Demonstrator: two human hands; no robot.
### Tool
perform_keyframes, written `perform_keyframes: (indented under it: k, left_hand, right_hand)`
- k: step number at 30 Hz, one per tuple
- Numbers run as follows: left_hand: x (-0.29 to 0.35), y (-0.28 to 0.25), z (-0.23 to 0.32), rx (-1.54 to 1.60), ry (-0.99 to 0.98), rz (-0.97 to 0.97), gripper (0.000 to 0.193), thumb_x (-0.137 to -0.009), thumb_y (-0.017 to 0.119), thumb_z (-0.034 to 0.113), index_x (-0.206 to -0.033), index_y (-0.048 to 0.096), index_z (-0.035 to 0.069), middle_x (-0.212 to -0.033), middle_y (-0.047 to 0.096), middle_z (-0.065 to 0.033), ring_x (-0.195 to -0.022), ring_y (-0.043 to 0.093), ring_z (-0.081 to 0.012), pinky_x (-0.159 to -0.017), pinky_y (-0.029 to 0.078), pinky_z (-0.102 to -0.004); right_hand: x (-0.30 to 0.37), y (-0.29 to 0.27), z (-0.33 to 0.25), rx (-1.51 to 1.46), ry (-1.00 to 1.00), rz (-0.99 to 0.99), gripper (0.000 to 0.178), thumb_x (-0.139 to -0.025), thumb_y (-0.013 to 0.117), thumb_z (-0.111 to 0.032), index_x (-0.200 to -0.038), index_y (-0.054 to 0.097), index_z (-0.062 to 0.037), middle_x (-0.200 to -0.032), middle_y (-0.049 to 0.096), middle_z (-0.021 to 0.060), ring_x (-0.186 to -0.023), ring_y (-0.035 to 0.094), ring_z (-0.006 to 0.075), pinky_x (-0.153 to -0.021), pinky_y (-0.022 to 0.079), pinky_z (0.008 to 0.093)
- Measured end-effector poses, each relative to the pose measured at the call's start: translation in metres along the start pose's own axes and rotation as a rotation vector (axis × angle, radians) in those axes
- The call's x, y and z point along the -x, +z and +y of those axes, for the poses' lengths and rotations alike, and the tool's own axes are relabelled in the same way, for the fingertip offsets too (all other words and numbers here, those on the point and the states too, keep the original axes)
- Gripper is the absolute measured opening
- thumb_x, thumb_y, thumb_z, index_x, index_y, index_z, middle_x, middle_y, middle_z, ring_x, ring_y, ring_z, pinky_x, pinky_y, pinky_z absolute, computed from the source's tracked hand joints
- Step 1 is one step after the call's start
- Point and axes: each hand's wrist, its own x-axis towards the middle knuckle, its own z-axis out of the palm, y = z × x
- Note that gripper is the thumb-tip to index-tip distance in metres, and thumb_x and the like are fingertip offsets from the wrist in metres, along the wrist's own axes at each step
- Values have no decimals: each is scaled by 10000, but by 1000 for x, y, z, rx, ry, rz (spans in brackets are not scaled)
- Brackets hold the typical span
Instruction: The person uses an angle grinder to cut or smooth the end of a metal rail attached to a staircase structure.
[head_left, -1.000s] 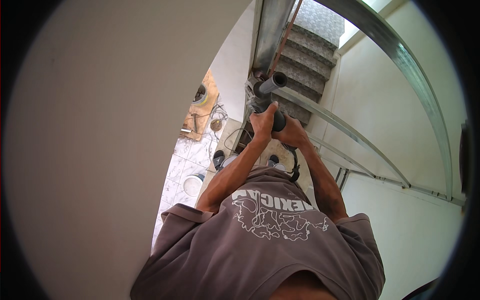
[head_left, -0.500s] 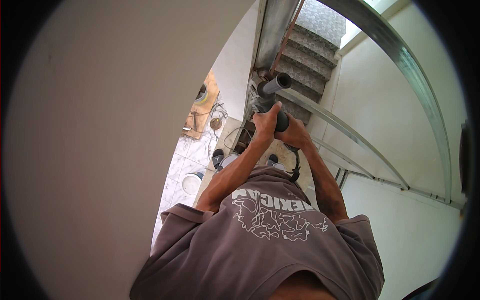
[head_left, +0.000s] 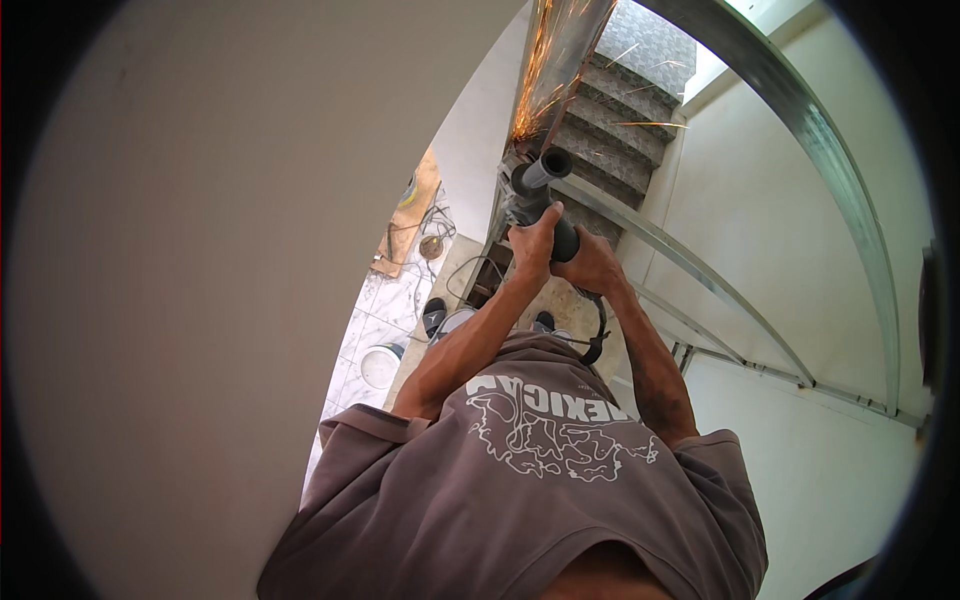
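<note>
Both my hands grip a dark angle grinder (head_left: 530,205) held out in front of me. My left hand (head_left: 533,243) wraps round the body from the left, thumb on top. Behind it my right hand (head_left: 592,262) closes round the rear end, where a cord hangs down. A grey side handle (head_left: 546,168) sticks up from the tool, with neither hand on it. At the grinder's head, orange sparks (head_left: 540,85) spray upward along a wide metal post (head_left: 575,60). The disc itself is hidden behind the tool.
A large pale wall (head_left: 180,300) fills the left. Grey patterned stairs (head_left: 625,125) lie beyond the post. Metal bars (head_left: 700,260) cross on the right. Down left, a wooden board (head_left: 415,210), loose cables (head_left: 432,225) and a white bucket (head_left: 380,366) rest on the tiled floor.
Sparks now fly from the grinder's head along the metal post; none showed before. The grinder has shifted very slightly, and both hands keep their grip.
</note>
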Motion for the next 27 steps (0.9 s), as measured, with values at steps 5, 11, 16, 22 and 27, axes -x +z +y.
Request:
perform_keyframes:
  k: [5, 11, 16, 22, 27]
  left_hand:
    - [-2, 0, -6, 15, -15, 9, 353, -777, 807, 224, -974, 697, -48, -928, 688, -72, -785, 640, -157, -740, 512, -329]
    - [-5, -1, -12, 9, -73, -5, 361, -773, 822, 215, -1017, 670, -3, -952, 670, -54, -810, 637, -160, -744, 519, -324]
    - [-5, -1, -13, 43, -33, -21, 334, -774, 819, 216, -978, 688, -15, -924, 683, -56, -790, 641, -154, -738, 515, -324]
    - [-7, -2, -15, 47, -17, -2, 325, -775, 811, 225, -950, 707, -29, -921, 691, -55, -786, 636, -144, -742, 510, -326]
    - [-7, 1, -12, 42, -1, 23, 338, -773, 813, 229, -959, 706, -32, -917, 690, -56, -780, 634, -146, -742, 509, -322]
  right_hand:
    - [1, -1, 0, 25, 2, 10, 694, -609, 817, -391, -1110, 604, 39, -973, 709, 246, -938, 703, 390, -826, 539, 447]
    - [6, 0, 0, 11, 21, 40, 644, -626, 820, -326, -1126, 604, 16, -990, 704, 251, -966, 695, 401, -817, 534, 458]
    - [9, -4, -7, 29, 31, 24, 661, -623, 807, -357, -1111, 605, 40, -969, 712, 245, -944, 704, 390, -827, 541, 445]
    - [10, -10, -17, 47, 40, 14, 663, -618, 809, -354, -1120, 609, 30, -959, 715, 236, -934, 709, 375, -820, 541, 443]
    - [8, -11, -15, 52, 32, 10, 682, -610, 812, -362, -1131, 609, 28, -954, 718, 228, -928, 711, 369, -824, 541, 440]
